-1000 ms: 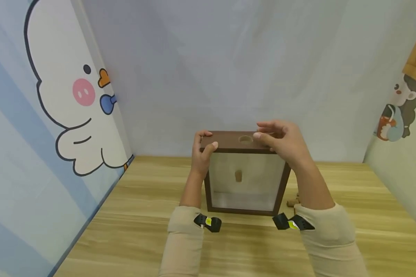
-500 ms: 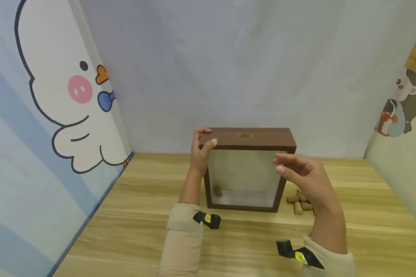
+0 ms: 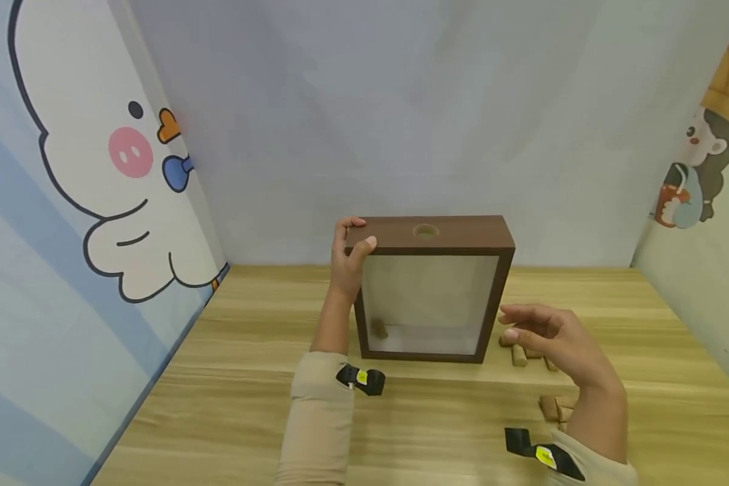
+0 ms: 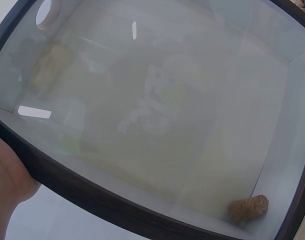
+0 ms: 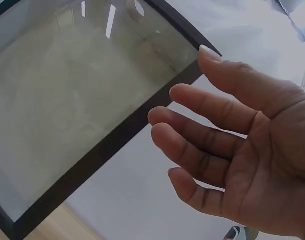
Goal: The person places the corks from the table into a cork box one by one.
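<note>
A dark brown wooden shadow box (image 3: 455, 231) with a clear front stands upright on the table, a round hole (image 3: 426, 231) in its top. My left hand (image 3: 346, 270) grips its top left corner, thumb on the top near the front edge. Inside, one wine cork (image 4: 248, 208) lies at the bottom left corner. My right hand (image 3: 561, 341) is in the air to the right of the box, fingers relaxed and holding nothing. Below and behind its fingertips lie several loose corks (image 3: 519, 355), partly covered by the hand.
More corks (image 3: 549, 408) lie nearer the front, partly hidden by the right wrist. A pale curtain (image 3: 401, 121) hangs behind the wood-grain table (image 3: 249, 378). Walls with cartoon figures stand at the left and right.
A cork has dropped inside the box from mid-height to the bottom left. My right hand has left the top hole and moved down and right toward the corks. My left hand keeps its grip.
</note>
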Demonstrator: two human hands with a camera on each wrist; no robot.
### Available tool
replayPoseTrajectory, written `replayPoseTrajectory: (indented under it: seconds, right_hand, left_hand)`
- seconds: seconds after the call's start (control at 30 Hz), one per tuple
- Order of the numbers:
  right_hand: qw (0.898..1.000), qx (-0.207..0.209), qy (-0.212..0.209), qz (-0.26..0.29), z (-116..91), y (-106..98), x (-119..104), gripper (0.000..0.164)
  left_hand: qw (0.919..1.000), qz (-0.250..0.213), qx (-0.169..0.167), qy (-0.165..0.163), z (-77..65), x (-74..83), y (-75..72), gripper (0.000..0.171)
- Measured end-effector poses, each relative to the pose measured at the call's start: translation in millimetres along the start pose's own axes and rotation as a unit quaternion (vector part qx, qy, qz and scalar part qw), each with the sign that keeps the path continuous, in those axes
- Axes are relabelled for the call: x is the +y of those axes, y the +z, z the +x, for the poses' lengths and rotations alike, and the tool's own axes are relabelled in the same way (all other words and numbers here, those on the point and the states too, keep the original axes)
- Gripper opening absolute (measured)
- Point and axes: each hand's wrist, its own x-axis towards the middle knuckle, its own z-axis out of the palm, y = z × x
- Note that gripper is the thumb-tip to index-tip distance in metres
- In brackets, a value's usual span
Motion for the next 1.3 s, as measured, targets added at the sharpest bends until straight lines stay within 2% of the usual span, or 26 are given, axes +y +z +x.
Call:
replayPoseTrajectory:
  seconds: [0.17,0.37,0.63,0.77,0.97,1.13,1.3]
  right_hand:
    - [0.999,-0.022,0.04,-0.01,-11.6,-6.9,13.0,0.039]
    - [0.996,-0.057,0.067,0.012,-23.1,-17.5,29.4,0.04]
    - [0.985,-0.105,0.134,-0.039,-39.2,-32.3,47.9,0.046]
    - [0.978,-0.124,0.158,-0.053,-45.7,-37.6,57.5,0.05]
    - [0.972,-0.128,0.185,-0.062,-55.4,-42.3,73.3,0.054]
    - [0.966,-0.124,0.216,-0.063,-61.5,-44.8,86.5,0.056]
    - [0.967,-0.139,0.202,-0.073,-62.5,-42.4,95.7,0.053]
  left_hand:
    - [0.9999,-0.011,-0.005,0.001,0.1,-0.1,-1.4,0.047]
    - [0.9999,-0.012,-0.009,-0.003,-0.3,2.7,-2.0,0.044]
    - [0.9997,-0.015,-0.018,-0.001,-5.5,29.2,2.4,0.044]
    - [0.9995,-0.022,-0.021,-0.004,-6.9,32.3,2.1,0.044]
    - [0.999,-0.039,-0.02,-0.01,-5.7,25.9,-0.1,0.039]
    - [0.9988,-0.041,-0.023,-0.015,-1.3,10.8,-2.0,0.039]
    - [0.999,-0.035,-0.023,-0.012,0.1,0.9,-3.5,0.043]
